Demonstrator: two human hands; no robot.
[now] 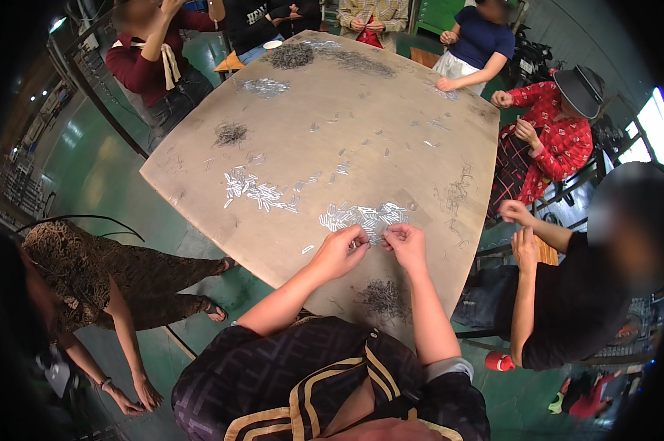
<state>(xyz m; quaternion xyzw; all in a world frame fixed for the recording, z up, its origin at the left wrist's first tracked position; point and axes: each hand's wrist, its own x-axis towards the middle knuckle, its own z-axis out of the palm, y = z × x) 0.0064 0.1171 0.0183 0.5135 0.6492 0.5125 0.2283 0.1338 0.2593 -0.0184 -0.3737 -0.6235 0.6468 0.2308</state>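
My left hand [341, 248] is closed, thumb and fingertips pressed together over the near edge of a pile of small silvery oblong pieces [339, 216]. Just to its right, my right hand [407, 243] pinches with thumb and forefinger. Whatever either hand holds is too small to make out. The hands are a short gap apart and do not touch. One loose silvery piece [308, 250] lies left of my left hand. Close to my body, between my forearms, sits a tangled heap of thin dark wire-like bits [383, 298].
Other heaps of silvery pieces [257, 192] and dark wire-like bits [231, 134] are spread over the large brown table [273, 147]. A white cup [272, 45] stands at the far edge. Several people surround the table, including a person in black [567, 294] at right.
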